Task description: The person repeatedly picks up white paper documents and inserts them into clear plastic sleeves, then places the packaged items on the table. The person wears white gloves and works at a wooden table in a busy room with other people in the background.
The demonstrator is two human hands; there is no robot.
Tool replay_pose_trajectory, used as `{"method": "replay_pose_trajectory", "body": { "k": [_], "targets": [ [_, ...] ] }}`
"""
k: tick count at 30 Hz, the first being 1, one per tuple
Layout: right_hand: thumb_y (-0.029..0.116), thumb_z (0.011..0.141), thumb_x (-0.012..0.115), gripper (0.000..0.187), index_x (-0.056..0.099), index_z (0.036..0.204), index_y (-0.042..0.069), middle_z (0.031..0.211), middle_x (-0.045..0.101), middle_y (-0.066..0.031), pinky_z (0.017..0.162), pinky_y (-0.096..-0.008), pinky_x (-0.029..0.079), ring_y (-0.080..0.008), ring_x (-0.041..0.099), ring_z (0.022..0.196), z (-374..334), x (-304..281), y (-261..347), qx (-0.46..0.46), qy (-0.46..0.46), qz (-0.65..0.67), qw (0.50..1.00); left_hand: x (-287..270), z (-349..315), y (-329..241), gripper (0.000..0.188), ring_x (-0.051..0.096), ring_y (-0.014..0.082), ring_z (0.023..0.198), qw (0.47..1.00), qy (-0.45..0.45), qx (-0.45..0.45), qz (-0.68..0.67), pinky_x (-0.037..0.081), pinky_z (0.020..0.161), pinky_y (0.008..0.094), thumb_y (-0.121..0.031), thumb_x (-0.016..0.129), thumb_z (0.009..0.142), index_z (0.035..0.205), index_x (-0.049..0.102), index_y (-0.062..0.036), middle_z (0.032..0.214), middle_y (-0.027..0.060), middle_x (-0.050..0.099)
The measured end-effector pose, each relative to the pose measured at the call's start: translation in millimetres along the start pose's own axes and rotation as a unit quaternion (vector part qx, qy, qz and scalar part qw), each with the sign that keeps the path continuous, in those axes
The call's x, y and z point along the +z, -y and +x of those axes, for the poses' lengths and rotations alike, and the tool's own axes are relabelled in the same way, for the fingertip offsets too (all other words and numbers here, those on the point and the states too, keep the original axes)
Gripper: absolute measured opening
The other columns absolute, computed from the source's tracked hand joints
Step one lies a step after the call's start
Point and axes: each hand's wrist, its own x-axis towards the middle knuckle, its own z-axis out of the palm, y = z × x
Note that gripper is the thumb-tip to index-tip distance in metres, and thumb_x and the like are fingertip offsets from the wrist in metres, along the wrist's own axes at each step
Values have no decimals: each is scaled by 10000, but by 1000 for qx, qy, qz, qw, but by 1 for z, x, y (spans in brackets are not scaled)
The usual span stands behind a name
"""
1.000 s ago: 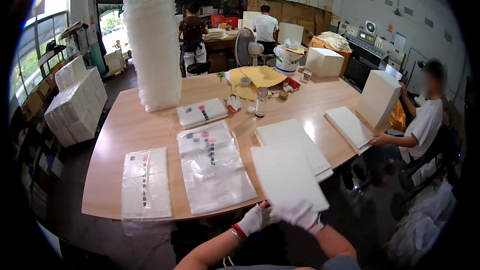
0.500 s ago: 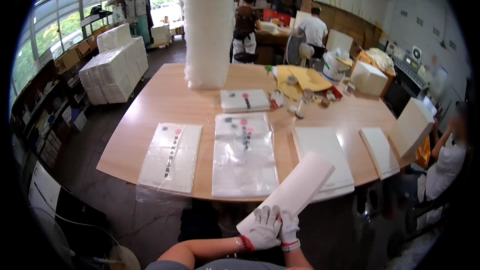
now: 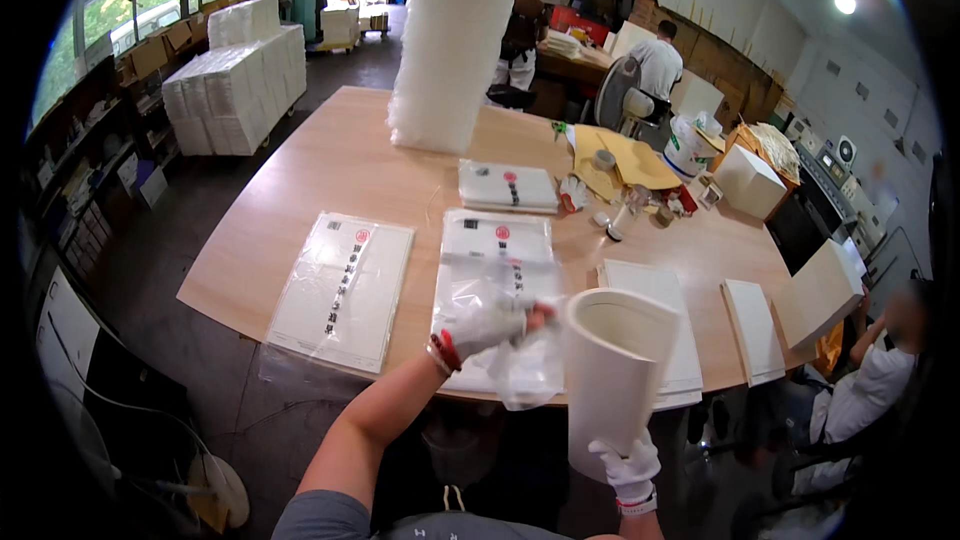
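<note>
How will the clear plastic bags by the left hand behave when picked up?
The clear plastic bags will probably be floppy: the plastic bunches and sags below the left hand. Likely slippery, given the glossy surface. They look thin and see-through, so each is probably light for its size.

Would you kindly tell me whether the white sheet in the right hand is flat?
No, the right hand holds the white sheet curled into a tube.
</note>
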Motion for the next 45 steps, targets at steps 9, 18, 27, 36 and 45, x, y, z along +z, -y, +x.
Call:
{"method": "replay_pose_trajectory", "body": {
  "k": [9, 18, 27, 36, 45],
  "targets": [
    [286, 743, 657, 366, 561, 1051, 111, 984, 595, -149, 669, -399, 506, -339, 619, 797, 33, 104, -107, 27, 265, -260, 928, 99, 18, 74, 323, 596, 307, 770, 828, -76, 263, 489, 481, 698, 404, -163, 580, 768, 1078, 547, -78, 925, 145, 598],
    [382, 826, 577, 471, 448, 1190, 112, 1128, 516, -188, 722, -483, 470, -381, 590, 896, 102, 153, -93, 225, 39, -160, 960, 7, 32, 94, 317, 573, 300, 830, 790, -133, 140, 582, 461, 744, 400, -174, 602, 733, 1031, 546, -80, 908, 134, 579],
    [275, 877, 437, 468, 329, 1304, 118, 904, 621, -227, 711, -516, 451, -408, 601, 829, 144, 200, -148, 296, 235, -225, 898, -102, 2, 157, 345, 539, 257, 811, 803, -434, 86, 401, 466, 791, 343, -27, 541, 769, 1107, 513, -92, 1037, 81, 515],
    [185, 842, 487, 788, -46, 1409, 61, 761, 606, -256, 581, -542, 417, -424, 581, 666, 51, 147, -98, 237, 281, -97, 925, -44, -92, 163, 474, 442, 82, 725, 934, -328, -31, 138, 408, 606, 217, 90, 405, 802, 1252, 363, -52, 850, 18, 425],
    [257, 866, 469, 722, 45, 1408, 40, 729, 610, -204, 476, -509, 421, -383, 583, 591, -40, 89, -32, 192, 306, -98, 927, 8, -189, 232, 185, 441, 89, 724, 885, -338, -4, 320, 407, 585, 236, 65, 486, 823, 964, 443, -48, 815, -1, 417]
  ]
}}
